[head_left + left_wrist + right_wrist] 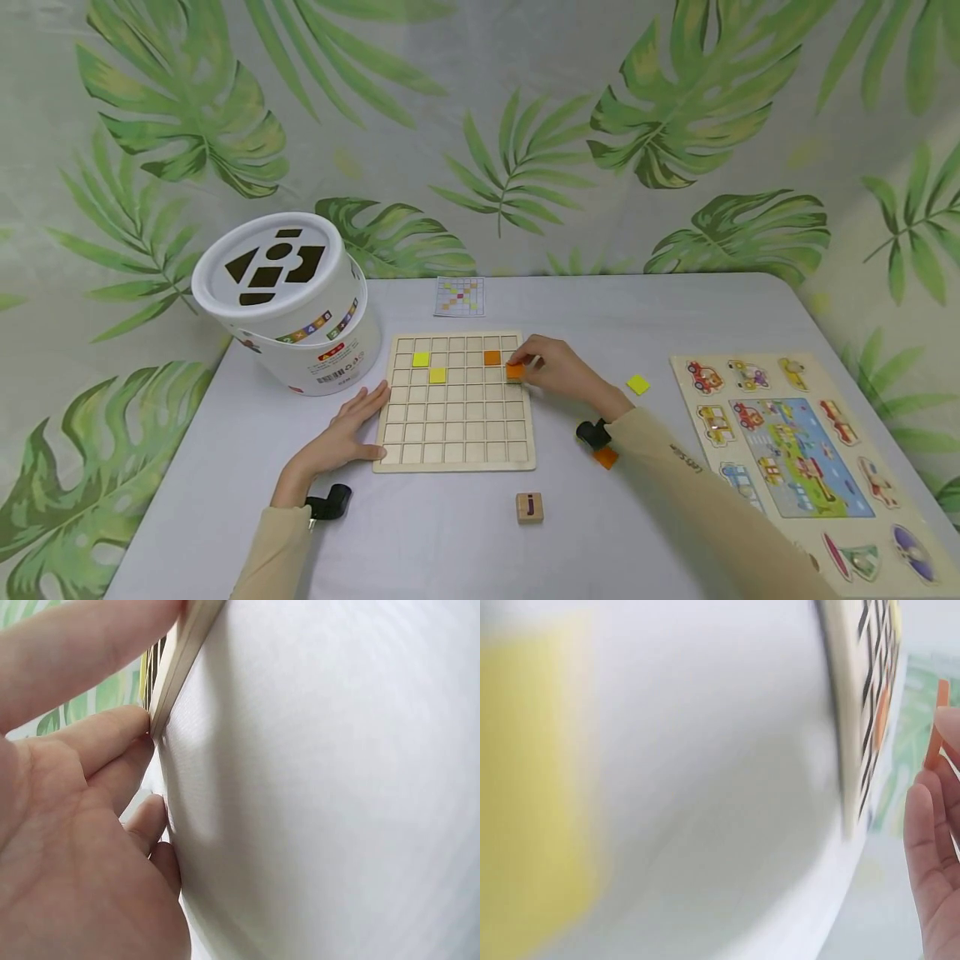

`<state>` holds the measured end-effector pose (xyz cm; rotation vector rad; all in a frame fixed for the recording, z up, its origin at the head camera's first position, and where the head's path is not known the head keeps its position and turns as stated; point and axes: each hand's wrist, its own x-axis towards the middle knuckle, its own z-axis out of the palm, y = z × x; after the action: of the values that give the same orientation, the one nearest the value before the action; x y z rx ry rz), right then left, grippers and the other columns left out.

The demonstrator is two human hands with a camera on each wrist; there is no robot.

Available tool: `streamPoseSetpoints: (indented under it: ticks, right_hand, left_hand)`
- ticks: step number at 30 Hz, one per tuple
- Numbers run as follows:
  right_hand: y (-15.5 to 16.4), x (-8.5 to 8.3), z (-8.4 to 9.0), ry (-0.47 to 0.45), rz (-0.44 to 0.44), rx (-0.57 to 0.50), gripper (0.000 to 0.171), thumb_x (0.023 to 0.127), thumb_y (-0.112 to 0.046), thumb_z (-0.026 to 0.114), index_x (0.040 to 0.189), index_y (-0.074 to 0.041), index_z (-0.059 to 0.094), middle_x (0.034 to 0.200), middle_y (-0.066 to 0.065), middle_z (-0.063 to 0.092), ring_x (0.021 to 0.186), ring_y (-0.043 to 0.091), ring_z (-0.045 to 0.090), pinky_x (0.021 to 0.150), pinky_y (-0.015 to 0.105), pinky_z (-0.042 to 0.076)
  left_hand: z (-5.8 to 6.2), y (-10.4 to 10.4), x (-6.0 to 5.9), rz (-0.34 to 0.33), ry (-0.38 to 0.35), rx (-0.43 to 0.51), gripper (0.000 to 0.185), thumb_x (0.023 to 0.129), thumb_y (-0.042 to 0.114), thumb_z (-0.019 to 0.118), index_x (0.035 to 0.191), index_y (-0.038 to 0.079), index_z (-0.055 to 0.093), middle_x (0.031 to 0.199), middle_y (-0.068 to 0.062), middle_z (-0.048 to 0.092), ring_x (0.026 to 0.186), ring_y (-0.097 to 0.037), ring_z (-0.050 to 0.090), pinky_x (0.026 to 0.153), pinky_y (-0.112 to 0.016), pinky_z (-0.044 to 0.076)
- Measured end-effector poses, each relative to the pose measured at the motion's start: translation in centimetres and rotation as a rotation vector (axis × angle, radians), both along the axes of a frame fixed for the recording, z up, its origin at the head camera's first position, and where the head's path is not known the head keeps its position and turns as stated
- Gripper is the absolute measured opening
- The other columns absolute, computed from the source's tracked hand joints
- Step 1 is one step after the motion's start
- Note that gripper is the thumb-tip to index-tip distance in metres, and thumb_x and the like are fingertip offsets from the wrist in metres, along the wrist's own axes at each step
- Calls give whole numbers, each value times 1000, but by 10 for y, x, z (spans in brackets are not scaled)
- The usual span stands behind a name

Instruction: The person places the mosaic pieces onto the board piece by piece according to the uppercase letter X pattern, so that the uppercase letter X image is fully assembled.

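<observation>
"How would the big things feel?"
"The grid board (453, 431), in the middle, looks stiff, like flat wood. Take it by its edges. The left hand (341, 437) touches its left edge, fingers loose, not gripping."
"And the small held tile (514, 372)?"
"The right hand (558, 367) pinches it over the board's far right part. It's orange, and I guess light, hard and a bit slippery. Pinch its sides."
"How many of each?"
"One puzzle board (816, 383) right, one bucket (352, 358) far left, one grid board, one picture card (460, 297) far, one letter block (529, 508) near. I see three yellow tiles (421, 359), two on the grid, and three orange tiles (491, 357), counting the pinched one."
</observation>
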<state>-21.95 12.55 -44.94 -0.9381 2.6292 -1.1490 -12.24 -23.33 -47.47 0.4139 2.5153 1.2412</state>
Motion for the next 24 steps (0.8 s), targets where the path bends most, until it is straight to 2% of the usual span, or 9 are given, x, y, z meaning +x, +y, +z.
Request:
streamPoseSetpoints:
  ticks: [5,12,19,24]
  right_hand:
    - [-30,-4,-2,-6,40,-1,19,78,-5,67,96,-8,66,95,-1,60,85,13,53,72,24,48]
    - [-60,-8,-7,-32,15,81,21,77,2,61,94,-9,66,91,-2,59,82,11,51,74,24,45]
    - [-72,-8,-7,-23,2,186,21,74,4,63,91,-8,66,85,1,56,73,14,45,65,25,41]
    - [-72,-8,-7,-1,12,211,20,75,2,63,91,-8,66,83,0,54,72,13,45,64,24,41]
  left_hand:
    - [-1,0,0,-1,1,-3,90,69,9,73,143,10,23,150,0,10,135,-29,-4,101,-59,0]
    - [0,0,0,-2,-3,0,90,69,9,73,143,10,23,150,1,9,135,-29,-4,101,-59,1]
    - [0,0,0,-4,1,-5,90,69,9,73,143,9,22,150,0,9,135,-30,-4,101,-59,1]
    - [-1,-1,0,-5,2,-5,90,69,11,73,143,10,22,150,0,9,135,-29,-3,101,-58,1]
